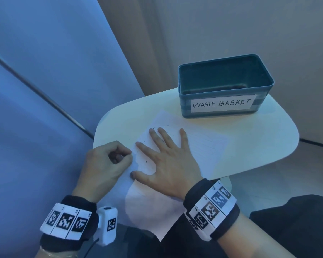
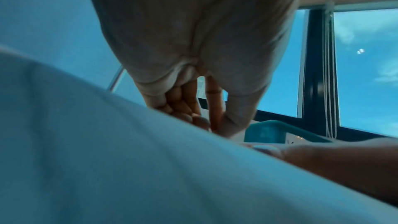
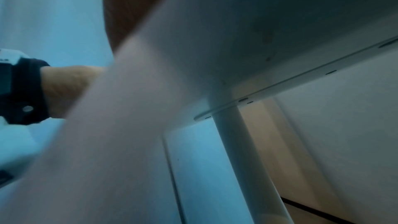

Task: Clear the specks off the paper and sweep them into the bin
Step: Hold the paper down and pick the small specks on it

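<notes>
Two wrists in black bands with printed marker tags sit closest to the head camera. Beyond them a sheet of lined paper (image 1: 197, 146) lies on a small pale table (image 1: 268, 144), its near corner hanging off the table's edge toward the person. Spread flat on the paper is the right hand (image 1: 166, 161), fingers straight and apart, pressing it down. At the paper's left edge the left hand (image 1: 108, 161) is curled, finger and thumb closed together, seemingly pinching that edge. Tiny dark specks (image 1: 146, 162) dot the paper just past and left of the right hand's fingertips. Behind the paper stands a teal bin (image 1: 223, 107) labelled WASTE BASKET, so the sweep likely runs away from the person, and the right hand is nearer it. Both wrist views are mostly blocked by blurred paper; the specks cannot be counted.
</notes>
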